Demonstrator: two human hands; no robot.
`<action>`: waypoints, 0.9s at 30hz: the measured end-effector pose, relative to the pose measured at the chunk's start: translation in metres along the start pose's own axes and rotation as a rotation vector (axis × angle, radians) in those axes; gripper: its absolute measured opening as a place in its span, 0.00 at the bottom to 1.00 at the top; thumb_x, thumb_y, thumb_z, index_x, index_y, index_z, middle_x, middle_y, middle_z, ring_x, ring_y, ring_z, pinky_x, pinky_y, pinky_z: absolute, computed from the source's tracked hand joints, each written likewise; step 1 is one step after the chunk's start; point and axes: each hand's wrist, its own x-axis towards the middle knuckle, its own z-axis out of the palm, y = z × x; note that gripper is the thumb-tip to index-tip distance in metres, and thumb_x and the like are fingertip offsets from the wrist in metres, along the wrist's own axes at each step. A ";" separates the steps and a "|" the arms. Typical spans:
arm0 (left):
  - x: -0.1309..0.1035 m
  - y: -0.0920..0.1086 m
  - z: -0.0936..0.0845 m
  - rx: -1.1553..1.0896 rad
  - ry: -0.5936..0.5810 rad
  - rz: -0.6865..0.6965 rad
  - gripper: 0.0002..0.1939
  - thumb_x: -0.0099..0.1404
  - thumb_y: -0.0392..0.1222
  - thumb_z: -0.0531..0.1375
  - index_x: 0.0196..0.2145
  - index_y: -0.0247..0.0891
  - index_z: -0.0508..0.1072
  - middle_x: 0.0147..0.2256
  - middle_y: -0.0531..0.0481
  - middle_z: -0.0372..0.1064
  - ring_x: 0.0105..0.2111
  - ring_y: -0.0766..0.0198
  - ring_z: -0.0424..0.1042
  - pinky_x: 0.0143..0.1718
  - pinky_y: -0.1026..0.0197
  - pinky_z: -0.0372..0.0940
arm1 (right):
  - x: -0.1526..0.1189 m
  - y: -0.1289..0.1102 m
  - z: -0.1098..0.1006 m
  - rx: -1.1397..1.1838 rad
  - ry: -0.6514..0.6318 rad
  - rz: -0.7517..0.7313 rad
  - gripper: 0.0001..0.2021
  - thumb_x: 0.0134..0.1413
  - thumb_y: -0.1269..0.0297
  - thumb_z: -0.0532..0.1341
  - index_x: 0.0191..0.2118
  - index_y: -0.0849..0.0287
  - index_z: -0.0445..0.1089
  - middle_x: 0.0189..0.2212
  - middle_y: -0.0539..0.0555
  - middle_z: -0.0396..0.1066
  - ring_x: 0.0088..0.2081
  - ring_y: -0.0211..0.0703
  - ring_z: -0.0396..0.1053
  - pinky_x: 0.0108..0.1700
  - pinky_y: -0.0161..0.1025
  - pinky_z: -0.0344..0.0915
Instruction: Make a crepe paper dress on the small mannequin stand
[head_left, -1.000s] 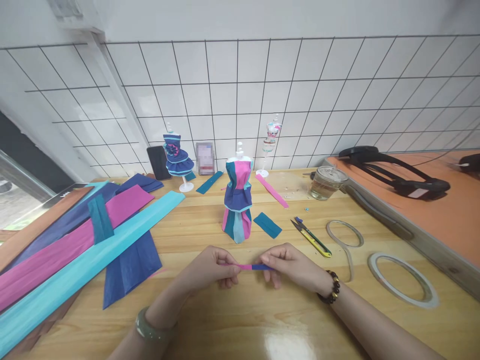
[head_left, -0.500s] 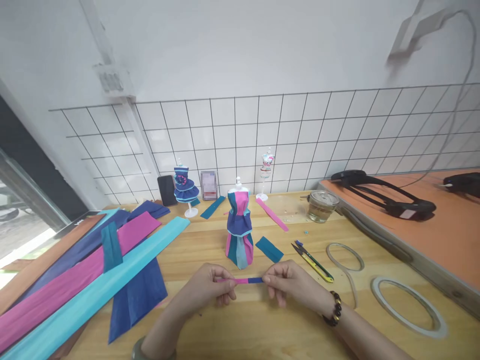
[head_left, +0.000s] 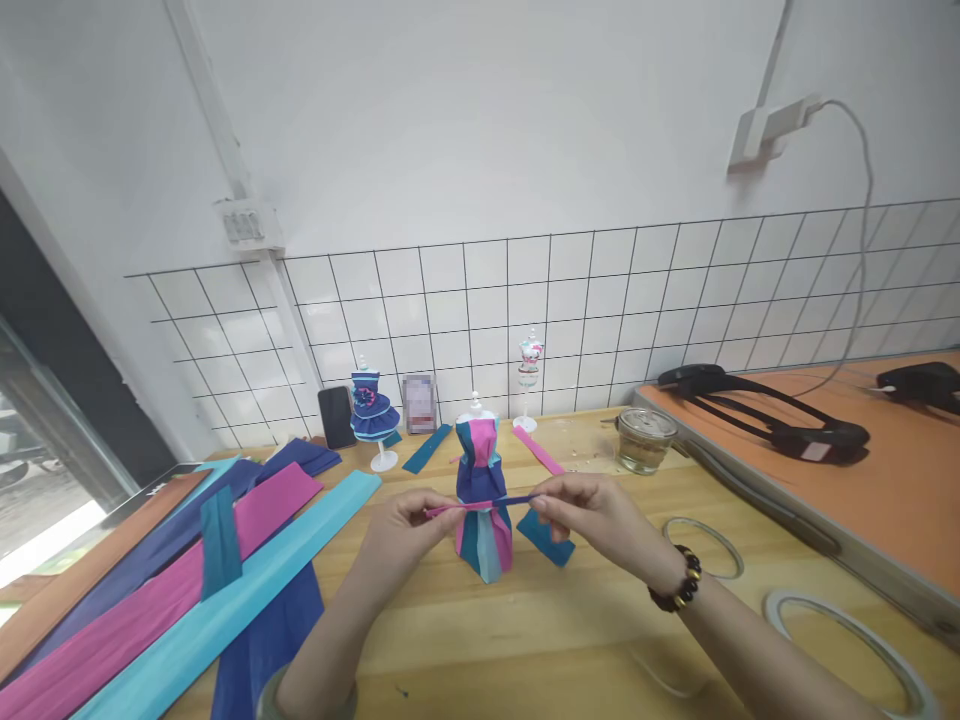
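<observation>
While my left grip [head_left: 405, 527] pinches pink-navy strip [head_left: 480, 505] by pink part, right grip [head_left: 600, 515] by navy, I hold it taut at twelve o'clock, seemingly for straightness, in front of mannequin [head_left: 480, 468].

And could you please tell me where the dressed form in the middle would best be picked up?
Probably pinch the dressed form by its bare white neck, from above: it stands upright with the neck on top, fabric covers its body, and the left hand and right hand hold the pink-and-navy strip across its front.
</observation>
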 end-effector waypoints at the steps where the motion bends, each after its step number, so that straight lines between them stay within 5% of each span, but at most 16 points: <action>1: 0.005 0.001 0.000 -0.008 0.034 0.048 0.10 0.54 0.47 0.62 0.23 0.38 0.74 0.24 0.51 0.68 0.27 0.64 0.65 0.30 0.63 0.61 | 0.004 -0.002 0.000 0.009 0.043 -0.021 0.16 0.47 0.51 0.61 0.28 0.62 0.71 0.16 0.48 0.66 0.20 0.35 0.64 0.25 0.34 0.63; 9: 0.036 -0.014 0.006 -0.144 0.136 0.165 0.09 0.53 0.45 0.63 0.21 0.38 0.71 0.41 0.45 0.66 0.47 0.55 0.64 0.42 0.57 0.62 | 0.034 0.006 0.000 0.219 0.183 -0.081 0.14 0.44 0.54 0.65 0.29 0.61 0.72 0.23 0.51 0.71 0.27 0.38 0.67 0.34 0.37 0.66; 20: 0.054 -0.032 0.009 -0.353 0.120 0.208 0.09 0.53 0.43 0.63 0.21 0.37 0.68 0.48 0.43 0.66 0.47 0.51 0.65 0.46 0.52 0.59 | 0.049 0.022 0.009 0.427 0.168 -0.100 0.12 0.41 0.54 0.67 0.29 0.57 0.75 0.34 0.54 0.76 0.38 0.45 0.71 0.45 0.44 0.64; 27: 0.057 -0.043 0.008 -0.437 0.102 0.211 0.07 0.56 0.39 0.61 0.23 0.38 0.68 0.39 0.46 0.72 0.44 0.55 0.68 0.46 0.54 0.59 | 0.051 0.028 0.017 0.499 0.128 -0.154 0.09 0.46 0.58 0.65 0.30 0.58 0.73 0.36 0.55 0.75 0.40 0.45 0.70 0.47 0.46 0.63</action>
